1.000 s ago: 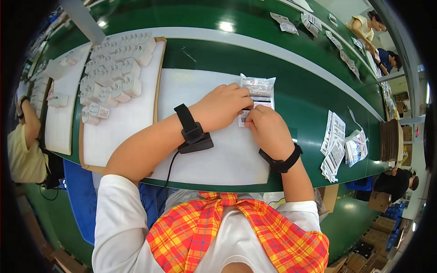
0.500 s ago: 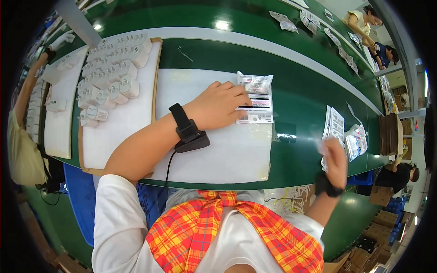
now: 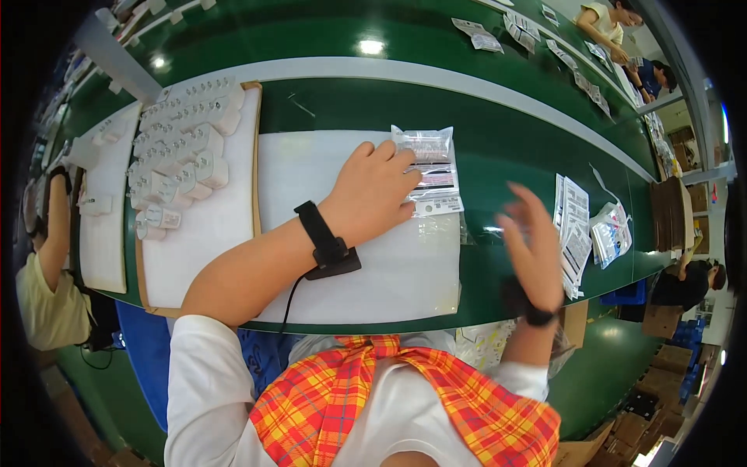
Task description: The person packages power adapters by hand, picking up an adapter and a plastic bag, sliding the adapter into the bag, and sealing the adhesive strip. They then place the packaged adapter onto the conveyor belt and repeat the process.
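A flat clear-and-white printed plastic pouch (image 3: 437, 167) lies on the white foam sheet (image 3: 373, 292) in front of me. My left hand (image 3: 375, 191) grips its left side, with bent fingers over the edge and the thumb near the lower corner. What lies under the fingers is hidden. My right hand (image 3: 535, 241) is in the air right of the foam sheet, empty, thumb and fingers apart. Just beyond it, a pile of similar printed pouches (image 3: 573, 233) rests on the green table (image 3: 498, 156).
Several white plug adapters (image 3: 183, 136) stand in rows on a foam-lined cardboard tray (image 3: 198, 261) at left. A crumpled plastic bag (image 3: 611, 236) lies right of the pouch pile. Another person's arm (image 3: 56, 226) reaches in at far left. More pouches (image 3: 523, 31) lie beyond the pale divider.
My right hand has moved left, away from the pouch pile, and its fingers have spread. My left hand stays on the pouch.
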The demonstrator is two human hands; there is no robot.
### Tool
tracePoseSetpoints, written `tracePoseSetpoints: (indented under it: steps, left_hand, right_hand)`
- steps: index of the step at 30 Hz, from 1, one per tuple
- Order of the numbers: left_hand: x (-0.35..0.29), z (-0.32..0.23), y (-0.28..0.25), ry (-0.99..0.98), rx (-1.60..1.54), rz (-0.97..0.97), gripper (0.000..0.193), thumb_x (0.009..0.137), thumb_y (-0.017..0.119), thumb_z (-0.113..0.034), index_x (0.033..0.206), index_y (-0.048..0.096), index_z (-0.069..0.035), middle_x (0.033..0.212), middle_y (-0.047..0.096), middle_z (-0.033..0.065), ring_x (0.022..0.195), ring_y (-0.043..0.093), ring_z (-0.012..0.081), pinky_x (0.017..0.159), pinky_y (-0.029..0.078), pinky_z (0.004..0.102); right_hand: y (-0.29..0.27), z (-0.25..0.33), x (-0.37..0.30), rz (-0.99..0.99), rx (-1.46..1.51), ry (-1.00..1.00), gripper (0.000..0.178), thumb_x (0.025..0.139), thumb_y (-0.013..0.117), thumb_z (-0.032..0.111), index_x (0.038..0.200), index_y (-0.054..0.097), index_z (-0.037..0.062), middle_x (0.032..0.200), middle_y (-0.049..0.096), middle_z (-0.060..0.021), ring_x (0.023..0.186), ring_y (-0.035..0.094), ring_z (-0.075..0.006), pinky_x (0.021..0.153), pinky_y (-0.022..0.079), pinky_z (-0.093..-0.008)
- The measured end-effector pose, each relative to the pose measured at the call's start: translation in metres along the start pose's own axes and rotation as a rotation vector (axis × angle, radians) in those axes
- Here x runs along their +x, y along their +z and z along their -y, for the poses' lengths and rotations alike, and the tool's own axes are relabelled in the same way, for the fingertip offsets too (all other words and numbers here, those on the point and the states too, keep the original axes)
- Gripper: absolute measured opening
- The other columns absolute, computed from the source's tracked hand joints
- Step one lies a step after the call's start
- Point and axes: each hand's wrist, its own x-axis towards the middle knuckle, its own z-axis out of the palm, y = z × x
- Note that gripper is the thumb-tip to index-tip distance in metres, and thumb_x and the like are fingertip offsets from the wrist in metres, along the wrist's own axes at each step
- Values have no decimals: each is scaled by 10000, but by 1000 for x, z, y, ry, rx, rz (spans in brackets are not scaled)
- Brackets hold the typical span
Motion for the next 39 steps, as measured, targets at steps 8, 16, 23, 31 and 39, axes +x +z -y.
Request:
tracePoseSetpoints:
  steps: [8,16,23,31,39]
  left_hand:
    - [0,-8,-15,-65,57,38,363,734,759,-346,944,678,-62,992,565,51,978,498,227,824,383,359]
    - [1,-3,-22,-52,-35,-55,354,780,728,-264,1045,644,-44,1001,564,75,962,516,263,827,403,397]
    - [6,2,-18,-59,-86,-139,330,787,708,-178,1081,627,-51,1067,577,109,990,530,299,857,427,421]
    - [13,-3,-10,42,-155,-125,307,799,694,-157,1081,631,-54,1063,578,119,1003,536,306,866,428,433]
    - [12,2,-13,33,-169,-167,341,831,666,-172,1146,615,-51,1168,581,131,1114,533,335,966,422,464]
  right_hand:
    - [35,-18,107,519,-122,4,759,798,796,230,1439,427,56,952,637,-129,846,618,-242,780,507,-348]
    - [63,7,158,424,-276,-487,777,731,815,255,1401,488,36,1353,542,-212,1218,533,-389,1035,434,-426]
    - [-28,-51,137,-325,-366,-542,512,819,747,209,1261,592,4,1220,623,-193,1145,586,-360,1013,455,-411]
    - [-121,-189,-64,-69,-410,116,298,708,773,76,957,619,19,852,621,-118,836,624,-313,761,504,-379]
    - [-97,-106,-14,7,-408,-39,191,801,678,31,975,599,15,850,607,-141,806,613,-292,742,493,-342]
